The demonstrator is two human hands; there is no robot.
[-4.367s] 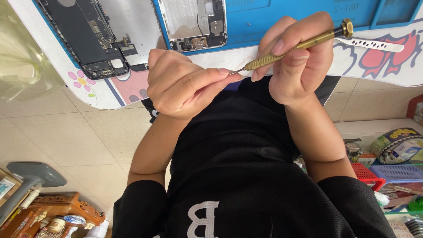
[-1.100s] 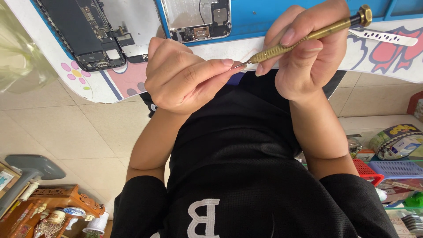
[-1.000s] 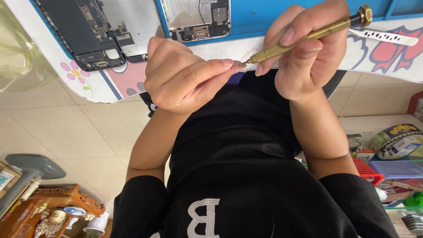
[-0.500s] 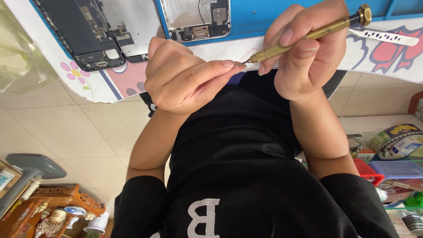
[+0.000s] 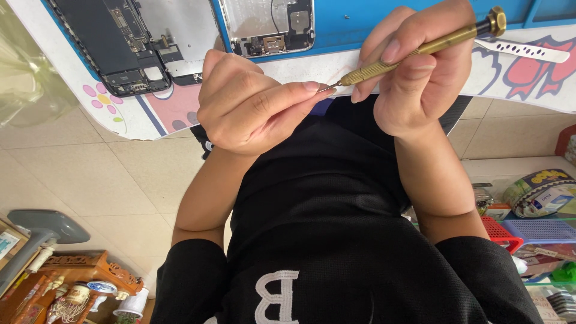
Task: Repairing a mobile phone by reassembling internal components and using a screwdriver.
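Right hand (image 5: 420, 78) gripped brass screwdriver (image 5: 420, 48); left hand (image 5: 252, 102) pinched narrow at its tip, above lap. Opened phone (image 5: 129, 48), metal pry tool (image 5: 522, 50) lay on desk (image 5: 312, 60) behind.

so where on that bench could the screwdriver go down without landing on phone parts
Bare blue mat between the opened phone housing and the right hand. White table edge above the left hand is free. Crowded by the phone body and metal pry tool.

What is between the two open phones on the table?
Between the dark opened phone and the silvery opened phone, the head view shows a blue mat edge.
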